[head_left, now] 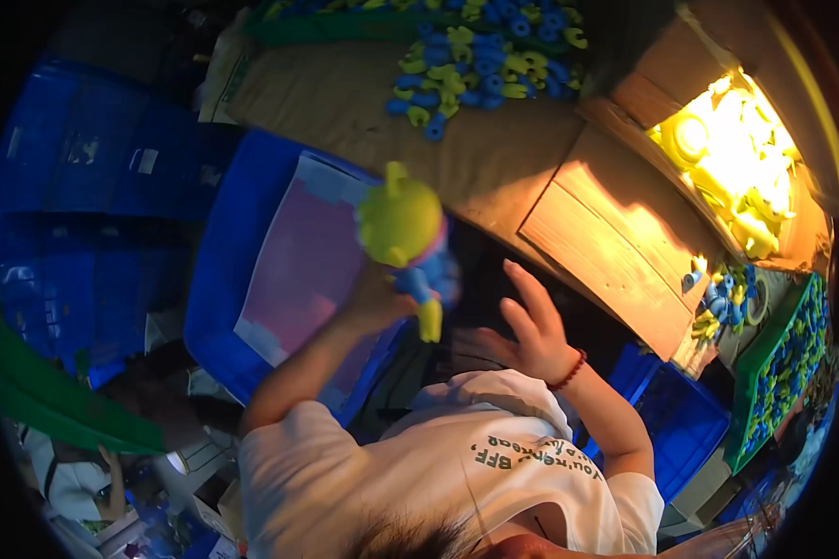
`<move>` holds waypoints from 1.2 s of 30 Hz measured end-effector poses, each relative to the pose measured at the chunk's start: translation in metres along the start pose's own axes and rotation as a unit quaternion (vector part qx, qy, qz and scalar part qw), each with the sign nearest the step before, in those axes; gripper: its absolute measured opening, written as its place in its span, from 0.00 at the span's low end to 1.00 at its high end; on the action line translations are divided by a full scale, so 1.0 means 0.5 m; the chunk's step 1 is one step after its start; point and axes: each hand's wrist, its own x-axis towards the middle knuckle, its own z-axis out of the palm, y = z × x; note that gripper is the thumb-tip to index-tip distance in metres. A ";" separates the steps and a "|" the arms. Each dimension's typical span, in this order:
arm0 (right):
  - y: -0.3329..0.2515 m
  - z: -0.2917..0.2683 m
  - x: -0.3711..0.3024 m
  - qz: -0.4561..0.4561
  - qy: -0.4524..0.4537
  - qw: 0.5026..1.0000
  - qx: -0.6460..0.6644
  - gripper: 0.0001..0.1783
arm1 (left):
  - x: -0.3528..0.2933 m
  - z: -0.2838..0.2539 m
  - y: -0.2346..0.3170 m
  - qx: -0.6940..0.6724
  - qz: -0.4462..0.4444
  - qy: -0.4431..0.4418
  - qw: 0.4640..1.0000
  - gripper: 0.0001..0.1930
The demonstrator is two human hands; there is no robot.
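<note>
A toy figure with a round yellow-green head and a blue body is held up by my left hand, whose fingers are mostly hidden behind it. The figure is slightly blurred. Below it and to the left lies a blue bin with a pinkish sheet inside. My right hand, a dark red bead bracelet at its wrist, is empty with fingers spread. It sits right of the figure, near the edge of the cardboard-covered table.
Loose blue and yellow-green toy parts are heaped at the table's far side. A brightly lit cardboard box of yellow parts stands at the right. Beyond it is a green tray of small parts. Blue crates are stacked at the left.
</note>
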 end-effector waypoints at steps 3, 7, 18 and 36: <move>0.014 -0.038 -0.050 0.088 0.027 0.996 -0.003 0.40 | -0.030 -0.168 -0.063 0.260 0.113 0.140 0.949 0.52; 0.031 -0.102 -0.151 0.197 0.090 0.976 -0.033 0.35 | -0.090 -0.326 -0.191 0.552 0.063 0.116 0.824 0.58; -0.003 -0.187 -0.260 0.323 0.025 0.939 -0.118 0.26 | -0.039 -0.366 -0.515 0.644 0.027 -0.158 0.748 0.53; -0.030 -0.244 -0.365 0.357 0.140 0.916 -0.116 0.22 | -0.026 -0.300 -0.513 0.724 0.035 0.023 0.688 0.33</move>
